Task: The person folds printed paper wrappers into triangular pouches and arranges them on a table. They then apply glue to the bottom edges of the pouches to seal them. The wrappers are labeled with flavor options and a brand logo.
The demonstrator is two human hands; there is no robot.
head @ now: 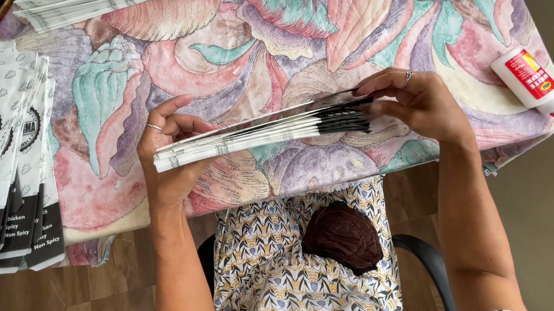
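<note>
A stack of flat paper bags point(263, 132), white with black ends, is held edge-on above the near edge of the table point(232, 49), just over the patterned cloth. The stack lies nearly level, its black ends turned to the right and its left end slightly lower. The left end is clamped by the left hand point(168, 152), the thumb pressed against the top of the stack and the palm cupped beneath it; a ring is worn on one finger. The right end is gripped by the right hand point(418, 102), with the fingers curled over the top of the black ends and the thumb tucked below; a ring is seen on this hand as well. The two hands are kept well apart, one at each end of the stack.

The table is covered by a cloth printed with large shells in pink, green and purple. At the left edge, a fanned row of printed paper bags point(11, 159) is laid out, white above and black at the bottom, partly hanging over the table's edge. At the far left corner a second pile of folded bags point(79, 7) is seen. Near the right edge a white glue bottle point(529, 82) with a red label and red tip is lying on its side. Below the stack, a dark brown cloth item point(344, 234) is rested on the person's patterned lap.
</note>
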